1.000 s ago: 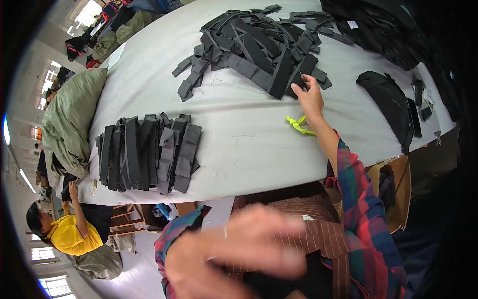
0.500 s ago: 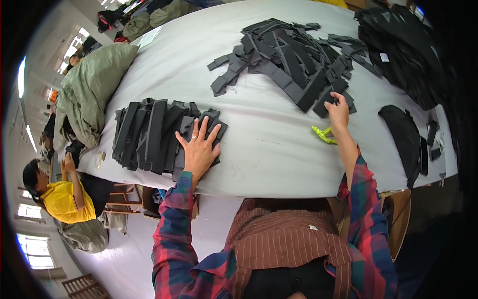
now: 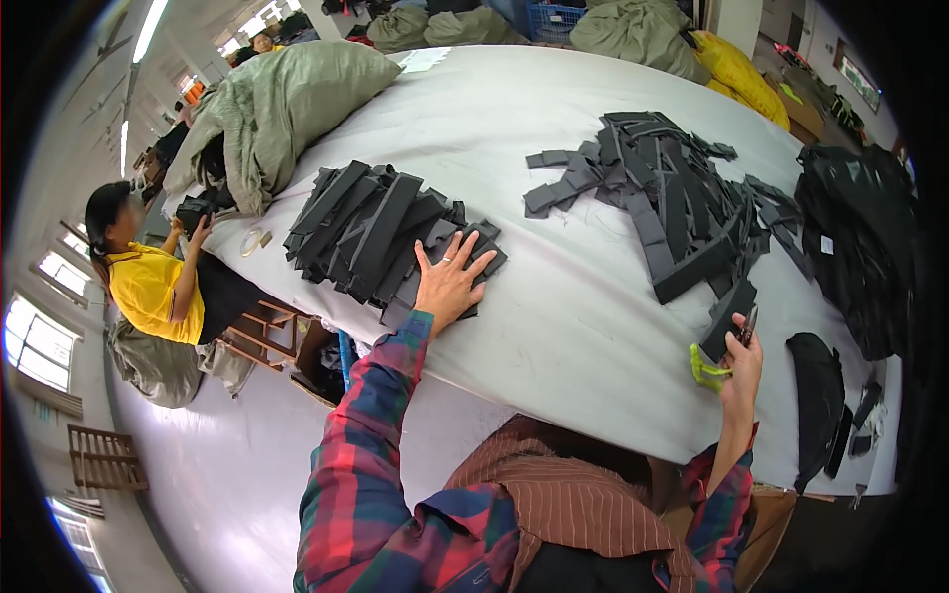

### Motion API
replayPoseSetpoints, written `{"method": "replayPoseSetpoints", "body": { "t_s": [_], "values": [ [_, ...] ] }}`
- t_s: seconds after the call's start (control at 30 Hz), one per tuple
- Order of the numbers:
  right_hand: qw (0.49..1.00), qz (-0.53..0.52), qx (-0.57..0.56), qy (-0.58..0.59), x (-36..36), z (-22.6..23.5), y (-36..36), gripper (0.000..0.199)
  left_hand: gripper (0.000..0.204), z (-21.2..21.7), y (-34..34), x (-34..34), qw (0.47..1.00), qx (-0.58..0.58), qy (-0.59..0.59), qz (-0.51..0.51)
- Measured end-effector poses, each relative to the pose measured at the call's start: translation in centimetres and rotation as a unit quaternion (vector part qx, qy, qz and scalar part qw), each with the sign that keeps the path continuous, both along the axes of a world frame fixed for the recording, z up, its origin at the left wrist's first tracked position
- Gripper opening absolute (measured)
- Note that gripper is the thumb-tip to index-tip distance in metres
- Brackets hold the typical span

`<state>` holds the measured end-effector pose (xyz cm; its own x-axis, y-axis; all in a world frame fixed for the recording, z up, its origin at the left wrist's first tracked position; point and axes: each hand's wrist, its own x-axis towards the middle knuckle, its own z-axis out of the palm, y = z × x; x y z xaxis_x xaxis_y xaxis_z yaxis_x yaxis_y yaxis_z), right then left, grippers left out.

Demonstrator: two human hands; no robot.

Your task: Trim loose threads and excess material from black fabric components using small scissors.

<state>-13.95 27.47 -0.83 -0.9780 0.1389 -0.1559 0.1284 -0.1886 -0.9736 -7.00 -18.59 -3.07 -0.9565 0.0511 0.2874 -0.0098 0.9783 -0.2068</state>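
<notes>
My left hand (image 3: 450,287) lies with fingers spread on the near right end of a row of overlapping dark grey fabric strips (image 3: 371,232). Closed fingers of my right hand (image 3: 741,366) grip the lower end of a single dark grey strip (image 3: 728,314), which points up toward a loose heap of similar strips (image 3: 672,198). Against that hand is a tool with bright yellow-green handles (image 3: 706,370). A thin pointed piece (image 3: 752,318) shows by the fingertips; whether it belongs to this tool, I cannot tell.
Pale cloth covers the large table (image 3: 554,326). A stuffed green sack (image 3: 297,109) and a tape roll (image 3: 255,242) are on the left. Black items (image 3: 855,247) and a curved black piece (image 3: 816,405) lie right. Beyond the left edge, a person in yellow (image 3: 158,287) handles something black.
My view has swung, shifting the table rightward and down. My right hand has drawn the strip nearer, away from the heap. The yellow-green handles now sit against that hand; my left stays spread on the row.
</notes>
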Motion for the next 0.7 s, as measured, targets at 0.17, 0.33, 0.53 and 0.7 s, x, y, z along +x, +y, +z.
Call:
{"method": "replayPoseSetpoints", "body": {
  "t_s": [0.17, 0.33, 0.53, 0.7],
  "values": [
    [0.998, 0.009, -0.065, 0.022, 0.1, 2.0, 0.7, 0.028, 0.057, 0.0, -1.7, -0.1, 1.0, -0.003, -0.006, 0.008],
    [0.985, -0.022, -0.137, 0.104, -0.9, 4.3, 1.0, 0.031, 0.055, -0.3, -0.9, 0.2, 0.999, 0.045, -0.013, 0.008],
    [0.979, 0.087, -0.139, 0.118, 2.6, 3.8, -3.9, 0.028, 0.046, 2.0, 3.2, 3.5, 0.99, 0.137, -0.012, -0.034],
    [0.98, 0.197, 0.035, -0.005, 6.2, -3.1, -6.5, 0.021, 0.043, 1.6, 7.6, 6.8, 0.942, 0.285, -0.12, -0.131]
  ]
}}
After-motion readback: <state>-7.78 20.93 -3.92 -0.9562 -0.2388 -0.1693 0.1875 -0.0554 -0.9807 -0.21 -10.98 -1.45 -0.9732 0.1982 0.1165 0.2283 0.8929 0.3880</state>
